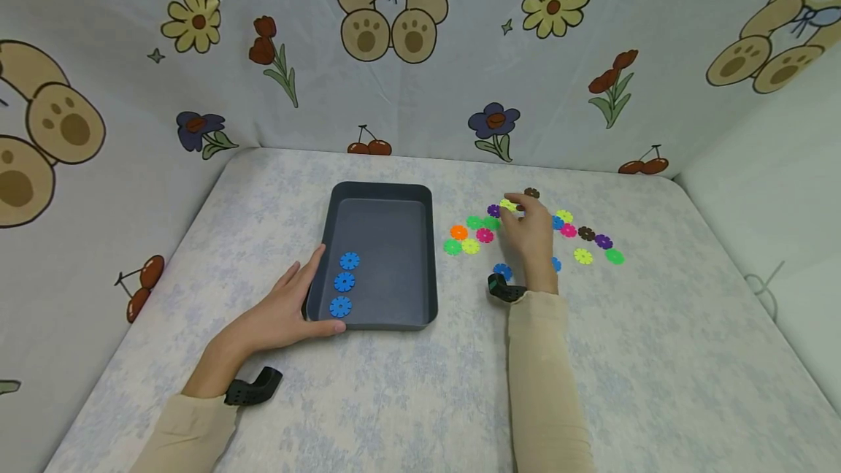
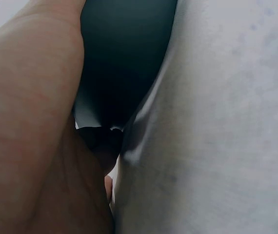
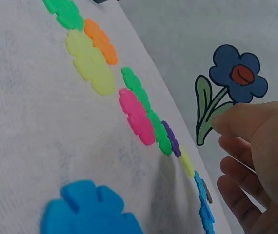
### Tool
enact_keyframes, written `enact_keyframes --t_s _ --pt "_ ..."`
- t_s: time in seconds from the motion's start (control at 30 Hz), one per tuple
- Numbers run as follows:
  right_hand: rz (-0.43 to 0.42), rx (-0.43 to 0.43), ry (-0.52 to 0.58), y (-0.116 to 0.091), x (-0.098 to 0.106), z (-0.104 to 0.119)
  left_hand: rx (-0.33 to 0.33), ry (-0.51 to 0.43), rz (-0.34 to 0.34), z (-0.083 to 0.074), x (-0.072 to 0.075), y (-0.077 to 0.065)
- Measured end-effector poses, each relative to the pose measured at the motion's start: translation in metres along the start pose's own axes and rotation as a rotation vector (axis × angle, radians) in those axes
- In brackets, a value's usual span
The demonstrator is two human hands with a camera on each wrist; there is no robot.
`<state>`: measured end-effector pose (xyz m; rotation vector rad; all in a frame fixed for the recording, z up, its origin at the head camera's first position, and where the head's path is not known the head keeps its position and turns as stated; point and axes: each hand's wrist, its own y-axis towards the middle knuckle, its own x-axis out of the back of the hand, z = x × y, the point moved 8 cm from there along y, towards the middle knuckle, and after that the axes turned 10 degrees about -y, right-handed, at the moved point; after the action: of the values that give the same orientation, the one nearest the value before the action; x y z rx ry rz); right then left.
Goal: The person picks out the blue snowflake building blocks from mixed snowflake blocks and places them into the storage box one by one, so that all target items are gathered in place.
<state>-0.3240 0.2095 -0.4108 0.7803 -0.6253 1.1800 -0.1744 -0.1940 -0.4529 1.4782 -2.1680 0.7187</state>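
Observation:
My left hand point(image 1: 282, 316) lies against the near left corner of a dark grey tray point(image 1: 430, 261), fingers spread along its left side and thumb at the front rim. Inside the tray, three blue notched discs point(image 1: 344, 282) form a column on the left. Over loose coloured discs at the right, my right hand point(image 1: 531, 236) hovers with thumb and forefinger apart. No disc shows between its fingers point(image 3: 241, 122) in the right wrist view. Near its fingertips are a yellow disc point(image 1: 507, 204) and a brown disc point(image 1: 531, 193). The left wrist view is mostly dark.
Left of my right hand lie an orange disc point(image 1: 458, 232), a pink disc point(image 1: 485, 236) and several green and yellow ones. A blue disc point(image 1: 502, 270) is by the wrist. More discs, including a purple one point(image 1: 604, 241), lie to the right. A patterned cloth wall point(image 1: 420, 108) stands behind.

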Motion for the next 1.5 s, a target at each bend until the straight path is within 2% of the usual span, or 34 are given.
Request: enact_keyframes --t_s 0.2,0.43,0.67,1.03,1.5 --pt "-0.022 -0.071 0.005 0.001 0.001 -0.015 -0.001 -0.004 0.001 0.000 0.000 0.000" --pt "-0.078 -0.116 0.027 -0.001 0.005 -0.024 -0.010 0.001 0.000 -0.001 0.000 0.002" --pt "-0.097 -0.216 -0.006 -0.002 0.006 -0.037 -0.008 -0.007 0.005 0.000 0.000 0.002" --pt "-0.100 -0.209 -0.048 -0.001 0.006 -0.046 -0.003 -0.008 0.004 -0.001 0.000 0.001" --pt "-0.113 -0.203 -0.050 -0.003 0.006 -0.044 -0.007 -0.008 0.004 -0.001 0.000 0.001"
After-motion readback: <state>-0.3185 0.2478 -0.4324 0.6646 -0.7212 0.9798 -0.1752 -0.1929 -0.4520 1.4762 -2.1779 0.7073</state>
